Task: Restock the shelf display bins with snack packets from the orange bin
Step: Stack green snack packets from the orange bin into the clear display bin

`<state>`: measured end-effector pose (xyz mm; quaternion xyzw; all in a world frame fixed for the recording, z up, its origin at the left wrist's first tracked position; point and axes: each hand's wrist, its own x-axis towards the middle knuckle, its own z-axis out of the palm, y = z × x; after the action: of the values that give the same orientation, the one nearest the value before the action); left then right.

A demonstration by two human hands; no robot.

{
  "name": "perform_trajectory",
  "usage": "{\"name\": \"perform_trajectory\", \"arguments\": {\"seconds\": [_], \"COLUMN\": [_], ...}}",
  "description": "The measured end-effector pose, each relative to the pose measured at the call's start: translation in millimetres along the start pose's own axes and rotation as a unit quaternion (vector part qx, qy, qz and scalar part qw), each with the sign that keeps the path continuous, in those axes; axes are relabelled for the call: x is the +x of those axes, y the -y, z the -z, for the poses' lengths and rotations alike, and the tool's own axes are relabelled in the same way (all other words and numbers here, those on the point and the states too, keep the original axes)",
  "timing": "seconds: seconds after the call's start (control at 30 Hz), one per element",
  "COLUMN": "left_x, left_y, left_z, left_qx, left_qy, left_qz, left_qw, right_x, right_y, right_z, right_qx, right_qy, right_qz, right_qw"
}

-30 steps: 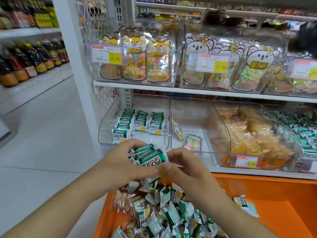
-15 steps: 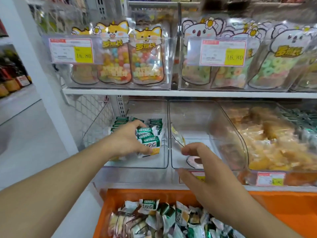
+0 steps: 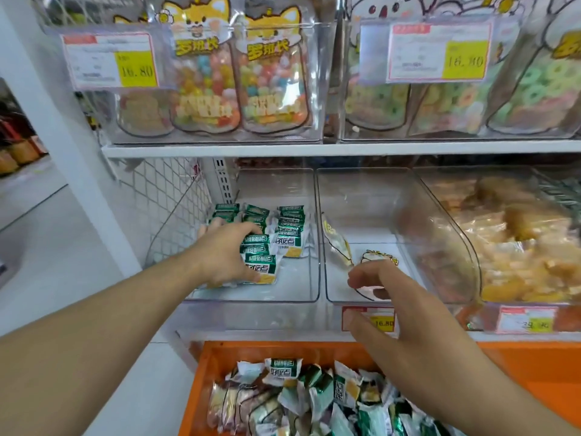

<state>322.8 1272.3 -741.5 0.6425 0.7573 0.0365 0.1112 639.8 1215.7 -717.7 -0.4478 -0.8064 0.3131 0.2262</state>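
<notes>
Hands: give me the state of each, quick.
Left hand: gripping a stack of green snack packets inside the clear bin.
Right hand: open, holding nothing, fingers loosely curled.

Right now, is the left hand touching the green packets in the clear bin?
Touching. The head view shows the left hand inside the clear bin, thumb and fingers wrapped around a stack of green packets.

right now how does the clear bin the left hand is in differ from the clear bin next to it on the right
The left clear plastic bin holds rows of green-and-white snack packets, with the left hand gripping a stack inside it. The middle clear plastic bin holds only a couple of yellow-edged packets; the right hand hovers at its front. Both sit on the lower shelf.
</notes>
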Motion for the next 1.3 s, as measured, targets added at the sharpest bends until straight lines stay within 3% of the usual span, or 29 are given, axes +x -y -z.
{"name": "perform_trajectory", "arguments": {"seconds": [0.27, 0.5, 0.67, 0.97, 1.3], "left_x": [4, 10, 9, 4, 5], "left_y": [8, 12, 8, 15, 17], "left_z": [1, -7, -9, -12, -15], "left_qx": [0.133, 0.238, 0.206, 0.195, 0.216], "left_qy": [-0.015, 0.013, 0.07, 0.069, 0.098], "left_qz": [-0.024, -0.019, -0.004, -0.052, -0.033], "left_qw": [0.991, 0.971, 0.976, 0.977, 0.971], "right_x": [2, 4, 3, 3, 2], "right_y": [8, 8, 5, 3, -2], "right_z": [-12, -17, -17, -15, -15], "right_qx": [-0.141, -0.203, -0.199, -0.189, -0.185], "right_qy": [0.07, 0.097, 0.096, 0.102, 0.098], "right_qz": [0.096, 0.091, 0.084, 0.078, 0.087], "right_qw": [0.983, 0.97, 0.972, 0.973, 0.974]}}
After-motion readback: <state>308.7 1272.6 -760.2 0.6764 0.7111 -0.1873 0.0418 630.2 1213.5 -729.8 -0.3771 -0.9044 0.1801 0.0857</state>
